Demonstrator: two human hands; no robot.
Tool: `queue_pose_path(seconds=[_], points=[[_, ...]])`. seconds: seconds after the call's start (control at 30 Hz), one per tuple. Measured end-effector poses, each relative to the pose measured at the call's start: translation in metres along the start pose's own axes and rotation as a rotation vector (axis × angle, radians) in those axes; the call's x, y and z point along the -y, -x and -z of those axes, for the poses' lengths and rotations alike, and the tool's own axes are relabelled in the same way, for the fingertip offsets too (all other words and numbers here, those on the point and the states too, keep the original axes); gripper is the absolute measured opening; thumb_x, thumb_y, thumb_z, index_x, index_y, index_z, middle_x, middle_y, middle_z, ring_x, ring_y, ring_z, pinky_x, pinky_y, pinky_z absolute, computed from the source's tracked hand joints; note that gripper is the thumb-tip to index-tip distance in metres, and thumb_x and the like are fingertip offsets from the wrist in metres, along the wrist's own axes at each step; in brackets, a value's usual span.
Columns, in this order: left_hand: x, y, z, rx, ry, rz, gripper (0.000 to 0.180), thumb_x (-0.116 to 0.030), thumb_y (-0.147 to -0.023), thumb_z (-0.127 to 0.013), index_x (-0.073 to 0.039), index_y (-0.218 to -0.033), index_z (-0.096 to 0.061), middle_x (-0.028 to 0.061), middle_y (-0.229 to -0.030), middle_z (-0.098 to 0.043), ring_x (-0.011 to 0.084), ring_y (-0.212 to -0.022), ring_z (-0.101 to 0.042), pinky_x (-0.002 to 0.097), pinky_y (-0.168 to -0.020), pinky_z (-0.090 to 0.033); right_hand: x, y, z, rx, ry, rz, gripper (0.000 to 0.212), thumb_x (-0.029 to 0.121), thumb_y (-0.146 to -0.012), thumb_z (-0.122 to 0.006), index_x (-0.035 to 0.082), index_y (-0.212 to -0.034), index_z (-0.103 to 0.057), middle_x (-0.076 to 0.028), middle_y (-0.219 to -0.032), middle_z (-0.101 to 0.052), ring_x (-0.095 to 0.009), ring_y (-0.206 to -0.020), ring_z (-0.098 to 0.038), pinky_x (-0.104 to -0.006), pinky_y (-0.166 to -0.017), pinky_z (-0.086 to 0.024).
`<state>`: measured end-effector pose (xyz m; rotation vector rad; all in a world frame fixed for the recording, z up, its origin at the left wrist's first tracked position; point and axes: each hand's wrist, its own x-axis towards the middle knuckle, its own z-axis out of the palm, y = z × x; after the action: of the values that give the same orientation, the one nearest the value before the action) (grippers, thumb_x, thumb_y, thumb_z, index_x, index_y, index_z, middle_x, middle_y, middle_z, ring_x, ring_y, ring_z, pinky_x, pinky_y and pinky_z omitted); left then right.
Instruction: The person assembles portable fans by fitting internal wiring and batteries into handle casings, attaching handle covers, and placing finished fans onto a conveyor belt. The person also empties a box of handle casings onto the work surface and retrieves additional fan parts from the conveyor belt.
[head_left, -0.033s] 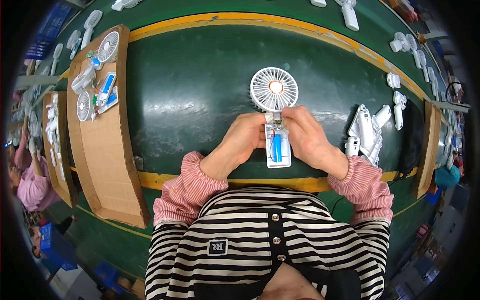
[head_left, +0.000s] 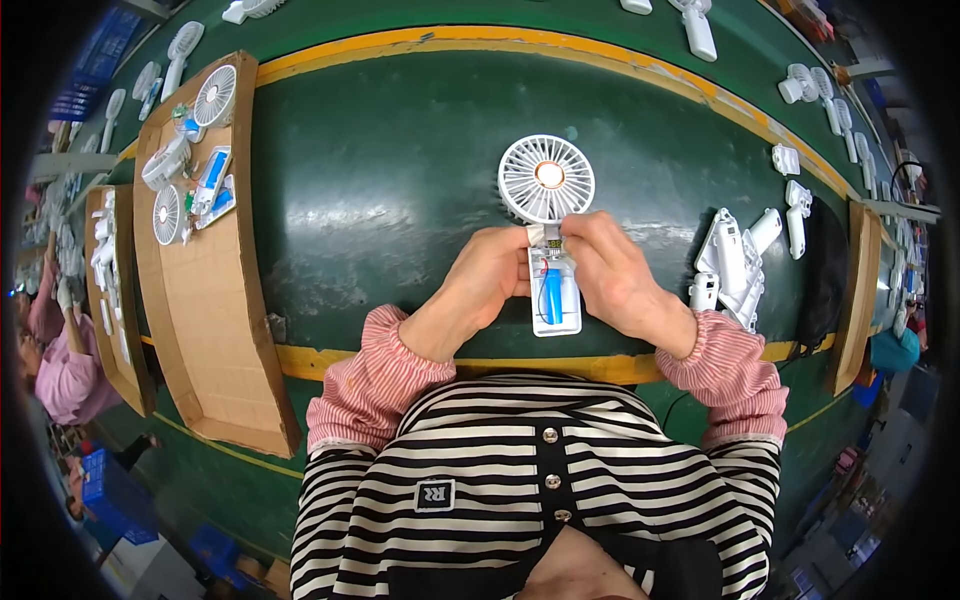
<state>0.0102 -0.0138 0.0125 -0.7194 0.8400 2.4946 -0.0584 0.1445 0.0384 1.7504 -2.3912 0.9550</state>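
Handheld fan [head_left: 547, 190] was in front of me over the green bench [head_left: 400, 130], head pointing away, open handle toward me. My left hand [head_left: 478, 275] had its fingers clamped on the neck's left edge, some hidden behind the handle. My right hand [head_left: 622, 277] had its fingertips bunched at the neck's right side; couldn't tell if they gripped it, contact was masked. Blue battery [head_left: 553, 298] in the handle was clear, thin wires [head_left: 543, 280] beside it hard to trace. White casings [head_left: 733, 265] overlapped to my right, count unclear. Cardboard tray [head_left: 218, 335] at left held more fan parts [head_left: 214, 168].
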Motion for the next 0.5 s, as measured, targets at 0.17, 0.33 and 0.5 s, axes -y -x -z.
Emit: queue_pose_path(seconds=[0.17,0.33,0.5], points=[[0.005,0.003,-0.006,-0.010,-0.214,-0.078,0.024,-0.011,-0.081,-0.055,0.004,-0.099,-0.056,0.0075,-0.086,-0.060,0.0142,-0.075,-0.060,0.0275,-0.067,-0.050,-0.001,0.001,0.001,0.047,0.037,0.012,0.025,0.001,-0.059,-0.057,-0.008,-0.081,-0.050,-0.016,-0.097,-0.047,-0.030,-0.084,-0.049,-0.0365,-0.071,-0.043],[0.008,0.001,-0.006,-0.035,-0.256,-0.082,0.022,-0.006,-0.081,-0.053,0.005,-0.101,-0.056,0.0070,-0.087,-0.060,0.0130,-0.075,-0.059,0.0265,-0.066,-0.050,-0.004,0.003,0.000,0.071,0.015,-0.005,0.022,0.003,-0.061,-0.056,-0.007,-0.080,-0.050,-0.016,-0.098,-0.047,-0.029,-0.086,-0.048,-0.0364,-0.073,-0.042],[0.011,-0.002,-0.005,-0.037,-0.266,-0.092,0.023,-0.004,-0.081,-0.053,0.005,-0.103,-0.055,0.0065,-0.087,-0.060,0.0126,-0.074,-0.059,0.0260,-0.065,-0.050,-0.005,0.004,0.001,0.050,0.032,0.001,0.020,0.005,-0.062,-0.055,-0.005,-0.079,-0.051,-0.015,-0.097,-0.047,-0.028,-0.087,-0.048,-0.0366,-0.076,-0.041]])
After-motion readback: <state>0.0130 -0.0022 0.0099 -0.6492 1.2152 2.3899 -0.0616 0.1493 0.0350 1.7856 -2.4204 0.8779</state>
